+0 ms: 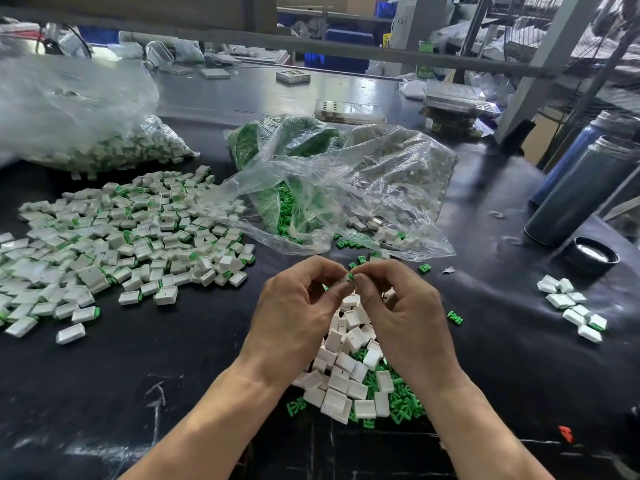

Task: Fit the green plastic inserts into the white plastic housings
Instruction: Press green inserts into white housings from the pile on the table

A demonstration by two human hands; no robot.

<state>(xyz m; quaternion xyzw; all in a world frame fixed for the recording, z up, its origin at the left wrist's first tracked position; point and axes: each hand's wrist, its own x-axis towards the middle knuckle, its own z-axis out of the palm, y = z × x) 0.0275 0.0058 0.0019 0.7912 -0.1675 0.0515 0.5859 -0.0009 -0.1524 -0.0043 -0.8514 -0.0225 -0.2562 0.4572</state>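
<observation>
Head view: left hand (294,306) and right hand (398,306) pinch a green insert (350,276) between meeting fingertips.

Your fingertips (346,289) hide most of the white housing (346,278) and green insert (351,276). The fit can't be judged. The far shelves (519,32) blur.

Bare desk (145,372) lies front-left; heaped white housings (114,237) crowd the left, crumpled bags (346,188) behind, bottles (581,188) right.

Two dark metal flasks (585,188) and a black lid (593,258) stand near the black table's (138,358) right edge.
</observation>
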